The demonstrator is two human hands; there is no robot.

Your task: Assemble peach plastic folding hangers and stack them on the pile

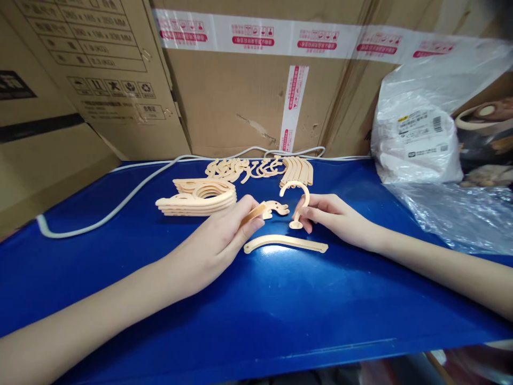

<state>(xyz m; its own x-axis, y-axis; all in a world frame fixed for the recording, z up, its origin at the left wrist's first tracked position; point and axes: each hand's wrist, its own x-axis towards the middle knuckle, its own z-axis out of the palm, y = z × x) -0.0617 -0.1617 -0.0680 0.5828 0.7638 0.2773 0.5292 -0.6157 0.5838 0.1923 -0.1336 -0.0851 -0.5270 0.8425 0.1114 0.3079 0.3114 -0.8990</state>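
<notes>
My left hand (224,243) is closed around a beige plastic hanger arm (254,213); a small curved piece with a forked tip (277,207) juts out just past its fingers. Between finger and thumb, my right hand (331,216) grips a beige hanger hook (306,195), its curve upward and its flat round base low. The two hands are a short way apart. On the blue table below them lies a loose curved hanger arm (285,241). Left of my left hand sits a stack of beige hanger parts (196,202), partly covered by that hand.
Loose hooks and small pieces (226,170) lie at the back beside a row of hanger arms (297,170). A white cable (140,200) runs along the back and left. Cardboard boxes (256,96) wall the rear; a plastic-wrapped package (417,139) stands at right.
</notes>
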